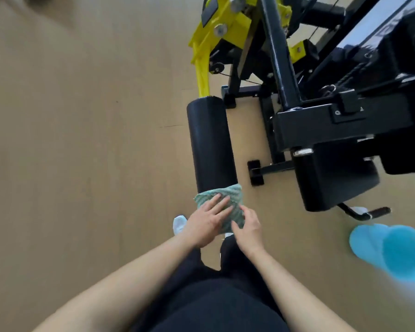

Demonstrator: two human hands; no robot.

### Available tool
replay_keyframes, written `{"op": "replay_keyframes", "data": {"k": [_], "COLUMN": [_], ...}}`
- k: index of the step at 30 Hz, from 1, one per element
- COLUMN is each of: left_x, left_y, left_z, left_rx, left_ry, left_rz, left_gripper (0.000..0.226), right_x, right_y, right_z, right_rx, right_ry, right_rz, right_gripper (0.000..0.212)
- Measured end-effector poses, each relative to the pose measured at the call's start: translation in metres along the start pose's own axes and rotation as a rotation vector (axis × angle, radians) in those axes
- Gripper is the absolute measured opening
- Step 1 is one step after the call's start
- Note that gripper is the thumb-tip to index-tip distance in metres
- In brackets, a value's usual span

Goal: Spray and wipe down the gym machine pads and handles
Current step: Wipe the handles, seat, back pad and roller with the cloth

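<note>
A black roller pad (210,144) of the gym machine runs from a yellow arm (201,75) toward me. A green patterned cloth (228,195) is wrapped over the pad's near end. My left hand (206,222) lies flat on the cloth with fingers spread and straight. My right hand (247,226) is at the cloth's right side, with its thumb and fingers pinching the cloth's edge. The black seat pad (333,178) sits to the right, with a black handle (369,213) below it.
The black machine frame (321,121) fills the upper right, its feet on the tan floor (82,140). A blurred blue object (391,250) sits at the lower right. My white shoe (179,224) shows beside the left hand.
</note>
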State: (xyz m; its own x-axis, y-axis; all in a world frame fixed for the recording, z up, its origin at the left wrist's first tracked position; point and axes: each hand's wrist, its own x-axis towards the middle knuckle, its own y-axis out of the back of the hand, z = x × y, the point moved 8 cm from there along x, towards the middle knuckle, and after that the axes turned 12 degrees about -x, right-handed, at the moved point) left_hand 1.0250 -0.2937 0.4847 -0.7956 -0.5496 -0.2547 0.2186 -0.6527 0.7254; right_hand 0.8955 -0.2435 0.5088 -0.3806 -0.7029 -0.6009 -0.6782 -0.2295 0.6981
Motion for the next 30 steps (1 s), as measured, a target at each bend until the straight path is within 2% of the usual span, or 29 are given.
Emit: {"op": "replay_keyframes", "data": {"k": [4, 9, 14, 17, 25, 30], "left_x": [0.01, 0.037, 0.074, 0.1, 0.202, 0.243], "left_y": [0.022, 0.063, 0.106, 0.132, 0.212, 0.248], "left_z": [-0.023, -0.038, -0.056, -0.075, -0.135, -0.167], "left_rx": [0.127, 0.222, 0.298, 0.33, 0.475, 0.529], "left_ry": [-0.042, -0.029, -0.016, -0.003, -0.236, -0.337], "left_rz": [-0.124, -0.11, -0.207, -0.227, -0.251, -0.301], "left_gripper": [0.064, 0.071, 0.071, 0.069, 0.072, 0.07], "right_x": [-0.004, 0.019, 0.051, 0.075, 0.159, 0.194], "right_y": [-0.016, -0.024, -0.018, -0.013, 0.005, 0.014], "right_z": [0.003, -0.031, -0.064, -0.087, -0.167, -0.213], "right_rx": [-0.008, -0.092, -0.223, -0.252, -0.288, -0.231], "right_ry": [-0.044, 0.039, 0.069, 0.051, -0.132, -0.301], "right_rz": [-0.005, -0.07, -0.077, -0.024, 0.173, 0.128], "right_gripper": [0.066, 0.09, 0.095, 0.101, 0.109, 0.108]}}
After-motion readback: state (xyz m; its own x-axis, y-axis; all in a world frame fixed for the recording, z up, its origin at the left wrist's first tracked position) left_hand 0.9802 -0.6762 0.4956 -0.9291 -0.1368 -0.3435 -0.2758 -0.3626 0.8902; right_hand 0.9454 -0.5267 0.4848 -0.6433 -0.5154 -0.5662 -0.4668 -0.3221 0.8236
